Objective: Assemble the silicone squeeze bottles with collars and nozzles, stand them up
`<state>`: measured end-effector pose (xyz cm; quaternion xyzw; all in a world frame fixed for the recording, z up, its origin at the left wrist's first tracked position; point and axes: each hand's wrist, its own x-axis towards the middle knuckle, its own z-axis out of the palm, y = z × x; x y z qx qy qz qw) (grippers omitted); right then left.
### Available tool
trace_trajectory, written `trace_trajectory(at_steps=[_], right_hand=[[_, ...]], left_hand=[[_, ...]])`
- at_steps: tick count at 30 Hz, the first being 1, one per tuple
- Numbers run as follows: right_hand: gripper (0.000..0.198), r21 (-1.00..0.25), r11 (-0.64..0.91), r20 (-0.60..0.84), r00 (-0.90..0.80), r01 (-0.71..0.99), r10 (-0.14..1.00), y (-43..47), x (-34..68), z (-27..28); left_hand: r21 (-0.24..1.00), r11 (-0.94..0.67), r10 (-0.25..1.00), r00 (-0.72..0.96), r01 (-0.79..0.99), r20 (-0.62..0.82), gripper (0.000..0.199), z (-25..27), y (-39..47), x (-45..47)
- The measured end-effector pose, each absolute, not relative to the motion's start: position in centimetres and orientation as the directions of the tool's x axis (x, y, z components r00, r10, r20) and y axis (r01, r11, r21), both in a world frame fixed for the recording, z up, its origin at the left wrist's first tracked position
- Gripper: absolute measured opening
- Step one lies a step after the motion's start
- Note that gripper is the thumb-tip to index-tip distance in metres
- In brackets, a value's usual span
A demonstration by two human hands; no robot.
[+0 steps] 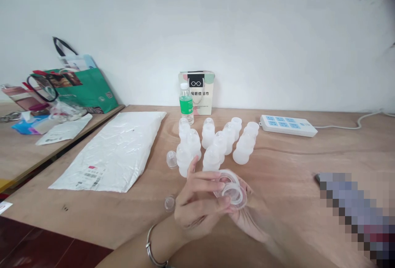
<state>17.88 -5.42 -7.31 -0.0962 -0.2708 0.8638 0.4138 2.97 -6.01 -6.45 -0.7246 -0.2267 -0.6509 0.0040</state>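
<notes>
My left hand point(199, 202), with a silver bangle at the wrist, pinches a clear round plastic piece point(233, 196) with a raised ring on it. My right hand point(248, 220) is closed around the far side of the clear parts, mostly hidden behind them. Another clear plastic ring point(227, 174) shows just beyond the first; I cannot tell whether the two are joined. Beyond my hands stand several frosted white bottles point(212, 159) with rounded, bulging sides, some under clear domed caps. A loose clear cap point(171, 159) and a smaller one point(169, 203) lie to the left.
A white plastic mailer point(114, 148) lies flat on the left. At the back stand a green-labelled water bottle point(186, 105) and a paper bag point(203, 95). A power strip point(288, 125) and a pixelated dark object point(354, 210) are right; a green bag point(89, 91) is far left.
</notes>
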Motion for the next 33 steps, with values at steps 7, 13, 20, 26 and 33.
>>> trace_trajectory(at_steps=[7,13,20,26,33], right_hand=[[0.032,-0.575,-0.476,0.061,-0.615,-0.666,0.786,-5.0,18.5,-7.2],[0.036,-0.533,-0.490,0.070,-0.613,-0.690,0.787,-4.7,18.3,-7.7],[0.019,-0.533,-0.480,0.029,-0.581,-0.697,0.813,-4.7,18.5,-7.9],[0.018,-0.557,-0.437,-0.006,-0.522,-0.706,0.853,-4.4,18.4,-8.2],[0.013,-0.644,-0.333,-0.055,-0.393,-0.689,0.918,-4.2,18.3,-8.1]], left_hand=[[0.202,-0.856,0.322,0.185,0.476,0.929,0.006,-5.8,-5.6,2.3],[0.085,-0.825,0.249,0.224,0.558,0.942,0.017,-6.6,-4.9,2.6],[0.124,-0.837,0.311,0.277,0.533,0.909,0.017,-6.4,-5.0,2.5],[0.157,-0.849,0.316,0.248,0.505,0.916,0.020,-6.4,-5.0,2.5],[0.226,-0.862,0.370,0.258,0.455,0.893,0.033,-6.5,-5.3,2.5]])
